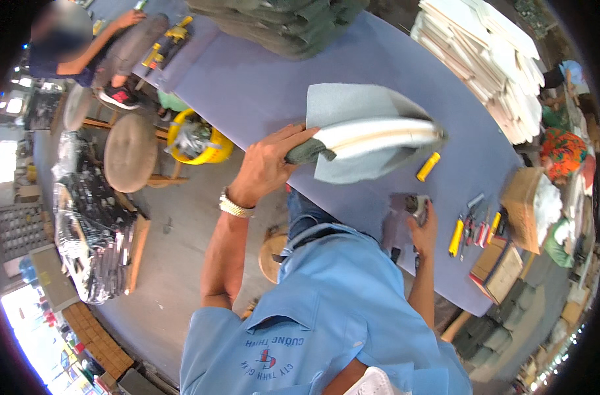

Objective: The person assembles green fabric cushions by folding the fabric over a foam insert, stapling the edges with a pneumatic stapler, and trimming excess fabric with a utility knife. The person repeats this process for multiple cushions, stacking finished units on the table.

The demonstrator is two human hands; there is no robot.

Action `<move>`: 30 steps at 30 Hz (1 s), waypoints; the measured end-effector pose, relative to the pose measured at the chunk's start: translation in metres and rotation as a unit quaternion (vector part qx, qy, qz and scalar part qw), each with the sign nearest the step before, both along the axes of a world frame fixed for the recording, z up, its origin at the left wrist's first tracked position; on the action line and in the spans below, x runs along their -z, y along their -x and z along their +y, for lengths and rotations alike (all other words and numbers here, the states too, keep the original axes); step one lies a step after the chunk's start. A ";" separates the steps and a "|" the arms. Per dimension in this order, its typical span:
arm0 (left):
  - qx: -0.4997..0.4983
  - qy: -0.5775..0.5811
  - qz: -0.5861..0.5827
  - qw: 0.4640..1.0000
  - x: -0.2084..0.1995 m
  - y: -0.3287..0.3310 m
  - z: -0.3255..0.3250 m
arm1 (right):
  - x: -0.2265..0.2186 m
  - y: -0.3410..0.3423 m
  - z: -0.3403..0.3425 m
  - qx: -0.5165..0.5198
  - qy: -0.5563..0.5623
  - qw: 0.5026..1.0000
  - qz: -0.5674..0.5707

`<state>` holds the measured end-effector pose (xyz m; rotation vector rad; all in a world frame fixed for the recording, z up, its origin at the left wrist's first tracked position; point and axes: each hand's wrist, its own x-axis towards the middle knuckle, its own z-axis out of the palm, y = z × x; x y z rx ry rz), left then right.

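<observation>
At the far left, a heap of dark pieces wrapped in clear plastic stands off the floor, the wrapping probably there to keep dust away. To its right is a round beige-topped stool. Above that, a co-worker's hand holds a small object too small to make out. Beside the counter sits a round yellow plastic bucket filled with greyish scraps, perhaps put there so that offcuts drop straight in. Yellow-and-black hand tools lie along the counter edge.

The person's two hands are well apart. The left hand is clamped on the near left end of a pale grey fabric piece with a white padded middle, which is held raised over the blue-grey counter; gripping the end seems to leave its seam facing up and its side flaps hanging free. A dark green fabric strip shows at the grip. Behind rises a stack of dark grey-green fabric.

Further right, a small yellow cutter-shaped tool lies just beyond the piece. The right hand is at a small dark-and-metallic block; whether it grips or merely touches, I cannot tell. A row of yellow- and red-handled tools lies past it, presumably for easy reach, near an open brown cardboard box.
</observation>
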<state>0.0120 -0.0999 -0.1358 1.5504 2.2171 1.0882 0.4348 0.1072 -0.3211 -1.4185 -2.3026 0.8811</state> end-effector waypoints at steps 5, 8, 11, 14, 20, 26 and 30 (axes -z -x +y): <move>0.037 0.032 0.075 0.996 -0.076 0.039 -0.020 | -0.008 0.001 0.015 0.073 0.015 0.997 -0.004; 0.055 -0.004 0.094 0.994 -0.087 0.033 -0.009 | -0.098 0.063 0.018 0.102 0.046 0.971 0.210; 0.035 -0.073 0.094 0.992 -0.085 0.017 0.014 | -0.178 0.122 0.018 -0.080 -0.068 0.971 0.214; -0.002 -0.176 0.046 0.983 -0.068 0.002 0.025 | -0.197 0.175 0.020 -0.172 -0.066 0.960 0.212; -0.130 -0.136 -0.251 0.950 0.161 -0.065 0.015 | -0.174 0.208 0.024 -0.273 0.023 0.939 0.207; -0.183 -0.170 -0.528 0.812 0.112 -0.099 0.044 | -0.155 0.223 0.012 -0.276 -0.012 0.933 0.229; -0.153 -0.222 -0.463 0.844 -0.002 -0.100 0.059 | -0.191 0.234 0.008 -0.256 0.049 0.918 0.298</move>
